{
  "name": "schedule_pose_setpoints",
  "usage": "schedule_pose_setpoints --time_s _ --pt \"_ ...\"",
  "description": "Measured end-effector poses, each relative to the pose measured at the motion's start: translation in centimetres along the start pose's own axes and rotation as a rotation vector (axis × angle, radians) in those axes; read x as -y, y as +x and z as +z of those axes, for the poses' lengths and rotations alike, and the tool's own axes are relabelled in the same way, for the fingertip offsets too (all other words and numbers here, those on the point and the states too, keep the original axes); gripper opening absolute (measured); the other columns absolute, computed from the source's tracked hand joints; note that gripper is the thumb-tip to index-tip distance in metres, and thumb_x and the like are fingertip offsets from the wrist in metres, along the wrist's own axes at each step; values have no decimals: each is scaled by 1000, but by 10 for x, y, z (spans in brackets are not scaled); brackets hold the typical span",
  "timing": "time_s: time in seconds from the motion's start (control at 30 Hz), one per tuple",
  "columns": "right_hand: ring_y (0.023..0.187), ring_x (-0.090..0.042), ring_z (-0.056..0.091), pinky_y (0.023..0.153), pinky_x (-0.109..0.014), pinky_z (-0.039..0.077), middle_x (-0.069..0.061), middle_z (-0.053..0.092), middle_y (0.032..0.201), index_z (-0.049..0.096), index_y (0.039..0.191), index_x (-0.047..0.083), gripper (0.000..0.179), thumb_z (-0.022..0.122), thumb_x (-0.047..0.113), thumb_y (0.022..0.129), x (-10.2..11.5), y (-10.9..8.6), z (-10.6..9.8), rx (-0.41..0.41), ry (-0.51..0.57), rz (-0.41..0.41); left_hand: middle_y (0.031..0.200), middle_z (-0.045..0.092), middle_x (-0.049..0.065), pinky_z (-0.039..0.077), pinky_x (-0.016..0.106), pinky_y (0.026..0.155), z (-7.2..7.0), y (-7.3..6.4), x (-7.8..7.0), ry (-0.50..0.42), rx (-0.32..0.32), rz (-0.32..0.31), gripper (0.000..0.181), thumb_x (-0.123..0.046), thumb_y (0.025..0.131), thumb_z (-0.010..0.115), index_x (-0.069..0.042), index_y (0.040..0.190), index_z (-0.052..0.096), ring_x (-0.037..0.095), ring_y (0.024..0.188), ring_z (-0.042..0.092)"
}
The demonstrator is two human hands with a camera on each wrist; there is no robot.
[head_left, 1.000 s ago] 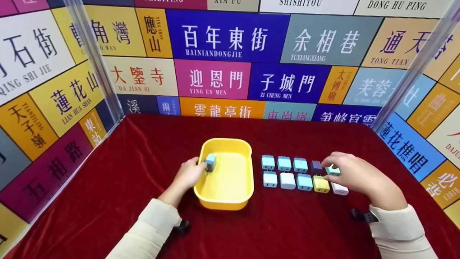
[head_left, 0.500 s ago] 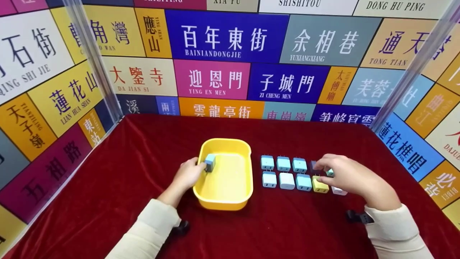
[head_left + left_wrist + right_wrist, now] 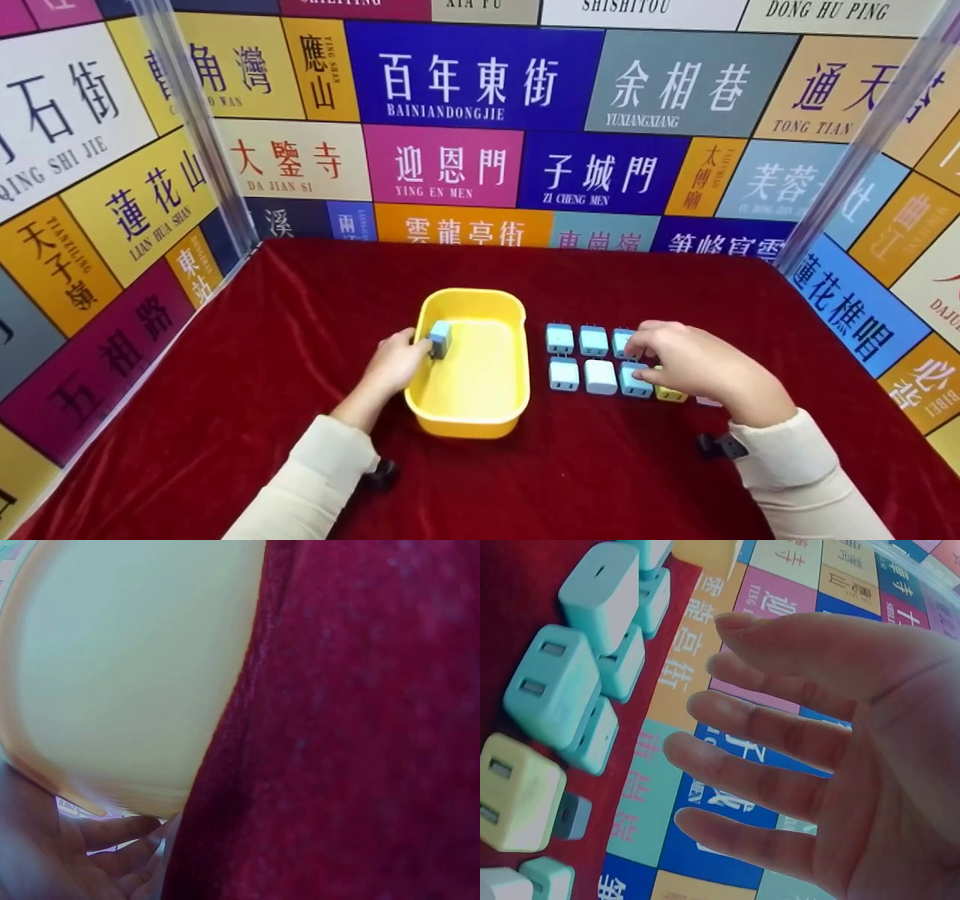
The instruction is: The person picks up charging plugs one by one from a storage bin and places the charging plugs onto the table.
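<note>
My left hand [image 3: 396, 365] grips the left rim of a yellow plastic bin [image 3: 466, 428], its fingers low against the outer wall in the left wrist view. Inside the bin, a light blue plug charger [image 3: 441, 338] with a darker side leans at the left wall by that hand. My right hand [image 3: 697, 367] hovers over two rows of plug chargers, partly covering the right ones. Its fingers are spread and hold nothing in the right wrist view. Among the chargers are a white one [image 3: 600, 377], a yellow one [image 3: 521, 795], a dark one [image 3: 571, 816] and several light blue ones.
A dark red cloth [image 3: 337, 300] covers the table. Panels printed with place names [image 3: 472, 75] wall the back and both sides, with clear corner posts [image 3: 202, 135] between them. A black strap piece [image 3: 724, 447] hangs at the right sleeve.
My right hand has moved left along the charger rows, from the right end to the third column. The left hand, the bin and the charger in it stay where they were.
</note>
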State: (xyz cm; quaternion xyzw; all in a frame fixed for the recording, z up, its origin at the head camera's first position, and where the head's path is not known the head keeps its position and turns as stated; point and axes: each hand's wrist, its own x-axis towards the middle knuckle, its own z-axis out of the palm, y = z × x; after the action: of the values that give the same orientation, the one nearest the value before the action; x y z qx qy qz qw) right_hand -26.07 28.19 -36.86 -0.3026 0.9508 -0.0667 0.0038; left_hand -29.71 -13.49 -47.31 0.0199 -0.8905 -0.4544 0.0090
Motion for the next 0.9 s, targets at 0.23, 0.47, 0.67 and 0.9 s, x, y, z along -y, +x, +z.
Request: schedule_pose_setpoints --time_s 0.23,0.47,0.67,0.9 --pt "94 -20 66 84 -44 60 -2 69 105 79 110 11 17 81 13 93 15 15 0 -22 0 -48 128 70 17 52 46 102 1 0 1 -12 1 1 45 -29 102 54 0 133 68 31 114 64" --pt "98 -21 66 88 -43 59 -2 69 110 79 114 11 20 79 14 95 35 42 4 -53 0 -89 118 72 14 53 45 97 0 -1 0 -27 0 4 42 -26 101 50 -1 128 70 28 106 64" --pt "109 -24 68 95 -44 58 -6 70 118 78 121 10 25 77 15 97 56 70 6 -56 41 -138 115 72 13 53 44 95 0 -1 0 -25 -4 4 41 -26 100 50 -3 125 71 27 103 64" --pt "105 -25 68 96 -42 58 -9 70 116 78 120 7 25 78 15 96 85 106 14 -59 14 -204 119 71 15 52 46 96 -1 -1 2 -8 -1 11 40 -26 101 49 -1 125 71 29 104 64"
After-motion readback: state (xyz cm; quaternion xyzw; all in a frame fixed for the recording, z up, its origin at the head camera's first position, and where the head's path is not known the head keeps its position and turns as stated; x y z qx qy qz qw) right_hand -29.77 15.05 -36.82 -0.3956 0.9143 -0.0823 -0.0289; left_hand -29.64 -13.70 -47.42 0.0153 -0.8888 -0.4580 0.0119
